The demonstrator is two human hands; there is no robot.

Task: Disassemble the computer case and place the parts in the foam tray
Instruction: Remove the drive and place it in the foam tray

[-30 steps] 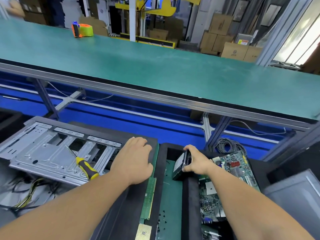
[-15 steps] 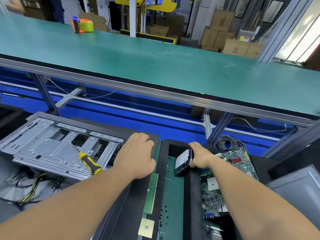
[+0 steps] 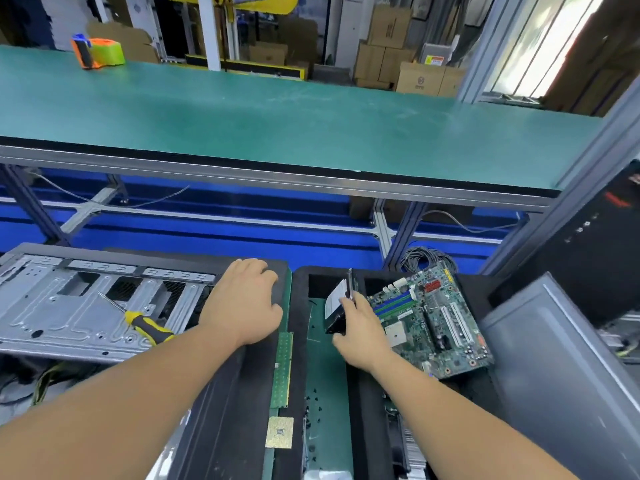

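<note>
- Chassis (image 3: 86, 306) lies at nine o'clock on the lower worktop, unmoved over the last second, a yellow-handled screwdriver (image 3: 147, 325) resting on its metal plate.
- Left hand (image 3: 242, 303) stays flat, fingers spread and relaxed, pressing the black foam tray (image 3: 235, 393) by its far edge; it steadies, holds nothing.
- Memory stick (image 3: 284, 368) and processor chip (image 3: 280, 433) sit in the tray's slots toward six o'clock.
- Right hand (image 3: 360, 327) grips the hard drive (image 3: 337, 306), which has tipped from leaning to nearly on edge above the centre slot; by my reading, it is being seated there.
- Motherboard (image 3: 433, 317) rests at three o'clock, just beside that hand.
</note>
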